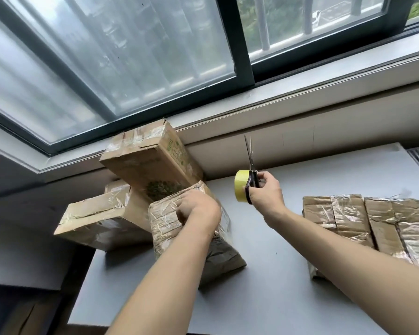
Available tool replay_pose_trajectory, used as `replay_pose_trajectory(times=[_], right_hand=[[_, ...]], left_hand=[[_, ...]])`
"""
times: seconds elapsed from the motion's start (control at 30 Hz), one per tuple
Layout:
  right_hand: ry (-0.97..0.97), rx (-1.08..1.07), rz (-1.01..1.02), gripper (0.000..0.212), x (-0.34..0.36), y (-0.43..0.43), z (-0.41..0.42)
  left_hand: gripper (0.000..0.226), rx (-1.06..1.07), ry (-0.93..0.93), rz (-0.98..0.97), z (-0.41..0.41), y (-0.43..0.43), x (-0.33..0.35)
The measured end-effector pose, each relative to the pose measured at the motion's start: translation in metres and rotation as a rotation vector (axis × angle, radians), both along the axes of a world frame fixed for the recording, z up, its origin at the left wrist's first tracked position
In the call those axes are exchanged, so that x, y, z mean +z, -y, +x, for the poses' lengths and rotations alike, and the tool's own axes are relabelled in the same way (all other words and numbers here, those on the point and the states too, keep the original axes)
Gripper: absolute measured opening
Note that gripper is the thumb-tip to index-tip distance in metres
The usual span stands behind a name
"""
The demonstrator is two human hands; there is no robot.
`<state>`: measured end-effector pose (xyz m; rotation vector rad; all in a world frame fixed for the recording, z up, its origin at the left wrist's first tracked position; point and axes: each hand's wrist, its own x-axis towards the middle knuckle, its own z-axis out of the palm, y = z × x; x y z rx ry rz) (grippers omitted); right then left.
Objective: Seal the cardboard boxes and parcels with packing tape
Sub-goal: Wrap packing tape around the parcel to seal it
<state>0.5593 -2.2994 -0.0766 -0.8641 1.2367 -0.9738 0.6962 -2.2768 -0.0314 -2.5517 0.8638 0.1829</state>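
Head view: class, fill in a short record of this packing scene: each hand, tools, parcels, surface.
Left hand: grips top of wrapped parcel
Right hand: holds scissors, blades up, and yellow tape roll
Other parcels: two taped parcels on the right; stacked boxes at left
Surface: grey table

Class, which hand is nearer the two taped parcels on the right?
Right. The right hand, holding scissors, hovers just left of those parcels; the left hand holds another parcel farther left.
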Motion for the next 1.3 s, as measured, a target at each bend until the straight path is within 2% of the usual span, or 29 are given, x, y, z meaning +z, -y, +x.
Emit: replay_pose_trajectory(times=[0.1,0.2,0.37,0.67,0.73,0.87,1.0,1.07,1.17,1.2,1.27,1.3], right_hand=[[-0.046,0.034,0.0,0.022,-0.004,-0.004,-0.002],[-0.055,0.043,0.004,0.021,-0.005,-0.006,-0.005],[-0.024,0.054,0.006,0.022,-0.004,-0.008,-0.01],[0.04,0.03,-0.003,0.021,0.0,-0.002,-0.018],[0.036,-0.009,-0.001,0.021,-0.001,0.004,-0.02],[-0.007,-0.101,-0.018,0.02,0.001,0.016,-0.022],[-0.036,-0.133,-0.011,0.02,-0.002,0.02,-0.024],[-0.069,-0.108,-0.017,0.02,-0.002,0.02,-0.021],[-0.077,-0.101,-0.025,0.02,0.002,0.026,-0.007],[-0.074,-0.096,-0.034,0.019,0.005,0.028,-0.001],[-0.063,-0.075,-0.058,0.02,0.007,0.035,0.011],[-0.04,-0.053,-0.065,0.022,0.01,0.038,0.016]], left_hand=[[0.043,-0.057,0.036,0.14,-0.002,0.007,-0.003],[0.041,-0.215,0.08,0.244,-0.006,0.009,0.001],[0.036,-0.334,0.112,0.166,-0.013,0.006,0.004],[0.036,-0.413,-0.005,0.045,0.007,-0.007,0.035],[0.038,-0.414,-0.055,-0.026,0.017,0.0,0.046],[0.025,-0.343,-0.294,-0.407,0.047,0.024,0.067],[0.049,-0.283,-0.434,-0.416,0.075,0.006,0.048],[0.049,-0.255,-0.469,-0.424,0.087,-0.002,0.037],[0.044,-0.278,-0.38,-0.409,0.093,-0.005,0.04],[0.054,-0.242,-0.343,-0.404,0.092,-0.006,0.042],[0.087,-0.088,-0.284,-0.355,0.089,-0.013,0.044],[0.1,0.01,-0.307,-0.309,0.088,-0.017,0.041]])
